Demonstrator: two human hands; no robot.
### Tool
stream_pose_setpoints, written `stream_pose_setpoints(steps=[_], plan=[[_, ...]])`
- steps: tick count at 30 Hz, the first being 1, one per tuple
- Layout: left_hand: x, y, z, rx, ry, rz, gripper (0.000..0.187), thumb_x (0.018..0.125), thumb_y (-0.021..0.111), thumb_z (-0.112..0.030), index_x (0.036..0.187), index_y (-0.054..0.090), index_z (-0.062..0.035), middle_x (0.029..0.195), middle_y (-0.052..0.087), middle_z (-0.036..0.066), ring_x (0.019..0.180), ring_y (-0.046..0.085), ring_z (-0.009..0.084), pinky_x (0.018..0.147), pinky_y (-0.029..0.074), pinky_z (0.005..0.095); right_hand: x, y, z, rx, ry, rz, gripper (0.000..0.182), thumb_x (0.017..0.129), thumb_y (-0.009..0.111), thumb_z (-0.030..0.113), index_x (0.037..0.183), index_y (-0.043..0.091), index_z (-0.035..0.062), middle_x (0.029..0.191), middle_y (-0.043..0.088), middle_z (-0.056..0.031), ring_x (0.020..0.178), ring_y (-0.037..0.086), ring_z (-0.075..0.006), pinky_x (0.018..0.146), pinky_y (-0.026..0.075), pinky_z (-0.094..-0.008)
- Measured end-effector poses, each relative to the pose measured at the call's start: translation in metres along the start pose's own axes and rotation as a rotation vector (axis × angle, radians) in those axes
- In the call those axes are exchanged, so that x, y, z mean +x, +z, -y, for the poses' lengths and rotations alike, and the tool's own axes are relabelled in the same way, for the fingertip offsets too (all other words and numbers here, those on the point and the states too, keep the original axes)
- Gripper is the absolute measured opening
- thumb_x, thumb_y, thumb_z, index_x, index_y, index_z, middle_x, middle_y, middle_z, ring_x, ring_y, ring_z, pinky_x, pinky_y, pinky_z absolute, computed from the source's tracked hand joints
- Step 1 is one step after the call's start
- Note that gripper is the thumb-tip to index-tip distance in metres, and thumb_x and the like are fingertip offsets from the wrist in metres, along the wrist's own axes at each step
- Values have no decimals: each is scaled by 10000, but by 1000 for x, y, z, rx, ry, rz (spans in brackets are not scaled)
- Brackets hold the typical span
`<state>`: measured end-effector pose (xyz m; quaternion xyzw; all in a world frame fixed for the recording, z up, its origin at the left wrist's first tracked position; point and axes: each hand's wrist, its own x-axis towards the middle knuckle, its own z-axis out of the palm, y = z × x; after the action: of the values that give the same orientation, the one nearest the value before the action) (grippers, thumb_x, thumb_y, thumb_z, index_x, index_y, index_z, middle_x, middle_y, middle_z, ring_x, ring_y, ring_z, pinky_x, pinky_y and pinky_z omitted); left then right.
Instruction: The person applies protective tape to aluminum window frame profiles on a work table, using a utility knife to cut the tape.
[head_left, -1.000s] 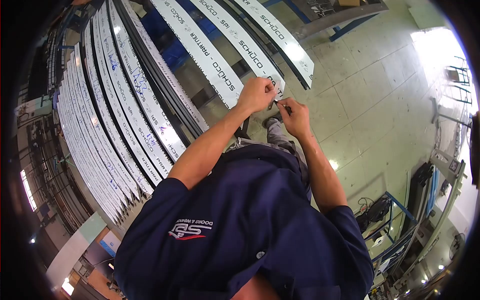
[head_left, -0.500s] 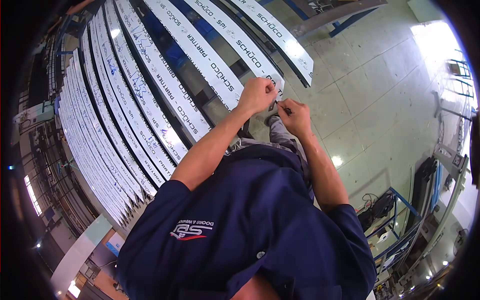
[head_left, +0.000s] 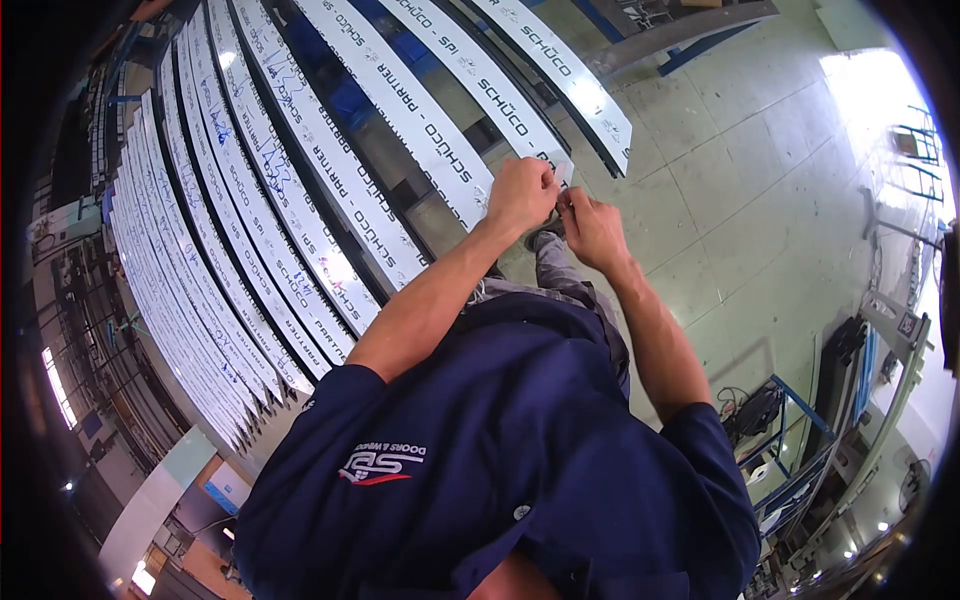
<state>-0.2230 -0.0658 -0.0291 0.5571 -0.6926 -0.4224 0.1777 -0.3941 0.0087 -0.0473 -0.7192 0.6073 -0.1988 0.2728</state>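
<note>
A long profile (head_left: 500,95) wrapped in white printed protective film runs down to an angled end just beyond my hands. My left hand (head_left: 523,194) lies over the near edge of that end, its fingers curled into a closed pinch. Right beside it, my right hand (head_left: 597,228) also has its fingers pinched together at the tip of the profile. Whatever lies between the fingers of either hand is too small and hidden to make out. The two hands are almost touching.
Several more film-covered profiles (head_left: 340,150) lie side by side to the left, some with blue handwriting. Another profile (head_left: 565,70) ends at the upper right. Tiled floor (head_left: 720,200) stretches to the right, with a blue-framed cart (head_left: 790,430) at the lower right.
My right hand has moved slightly up, closer to the left hand and the profile end. The small dark piece seen at its fingers earlier is now hidden. My left hand has shifted slightly right.
</note>
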Motion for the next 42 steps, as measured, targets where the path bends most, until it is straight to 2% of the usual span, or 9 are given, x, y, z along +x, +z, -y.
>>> stream_pose_setpoints(steps=[1, 5, 15, 22, 28, 31, 32, 38, 42], plan=[[0, 1, 0, 11, -8, -4, 135, 825, 762, -119, 818, 739, 14, 719, 734, 171, 643, 728, 300, 640, 567, 382, 10, -5, -6, -95, -20, 84, 128, 962, 668, 157, 1035, 609, 69, 869, 725, -176, 755, 684, -441, 657, 526, -505], [1, 2, 1, 54, 7, -14, 134, 807, 765, -124, 802, 736, 7, 721, 726, 174, 666, 727, 312, 663, 571, 390, 95, -81, -4, 244, 58, -650, 153, 1040, 612, 139, 1096, 603, -3, 849, 707, -128, 709, 688, -271, 628, 526, -448], [2, -1, 5, -53, -44, 29, 155, 799, 798, -144, 813, 746, 1, 743, 738, 157, 688, 732, 295, 677, 570, 388, 19, -85, 1, 1373, 330, -315, 83, 1026, 537, 25, 1036, 599, -28, 1186, 707, -256, 840, 695, -251, 735, 619, -423], [5, -2, 9, -116, -47, 87, 159, 856, 791, -140, 835, 741, 9, 721, 736, 132, 629, 728, 228, 629, 554, 365, -43, -44, 16, 1447, 509, -521, 297, 816, 412, -107, 1029, 616, -77, 785, 566, -123, 613, 461, -162, 522, 360, -307], [-9, -7, 3, -94, 10, 44, 184, 888, 782, -149, 880, 732, 27, 704, 728, 112, 604, 714, 200, 603, 537, 345, -60, -44, -50, 1727, 287, -263, 138, 984, 558, 75, 933, 645, -19, 751, 598, -51, 573, 426, -119, 515, 317, -303], [-34, -21, -25, -125, -24, 55, 179, 899, 774, -136, 898, 727, 37, 711, 729, 108, 598, 699, 184, 599, 533, 341, -27, -72, -22, 502, 380, -454, 225, 1015, 626, 202, 906, 644, 6, 644, 546, -15, 561, 466, -94, 508, 353, -312], [-38, -24, -30, -142, -29, 48, 174, 907, 771, -130, 904, 726, 38, 716, 729, 103, 602, 694, 171, 597, 533, 332, -19, -89, -21, 345, 420, -287, 227, 1006, 661, 232, 934, 655, 17, 677, 634, -96, 604, 613, -196, 552, 437, -384], [-51, -19, -42, -353, -233, -41, 148, 965, 753, -102, 951, 722, 41, 756, 707, 52, 647, 676, 97, 594, 551, 265, 43, -119, -68, -132, -95, 162, 173, 955, 704, 211, 962, 696, 39, 852, 719, -200, 830, 682, -452, 750, 532, -540], [-42, -3, -57, -411, -298, -122, 168, 944, 765, -117, 962, 737, 48, 771, 749, 96, 657, 732, 144, 603, 560, 292, 70, -133, -73, -313, -279, 390, 169, 958, 700, 204, 928, 711, 38, 866, 722, -209, 865, 710, -425, 764, 562, -519]])
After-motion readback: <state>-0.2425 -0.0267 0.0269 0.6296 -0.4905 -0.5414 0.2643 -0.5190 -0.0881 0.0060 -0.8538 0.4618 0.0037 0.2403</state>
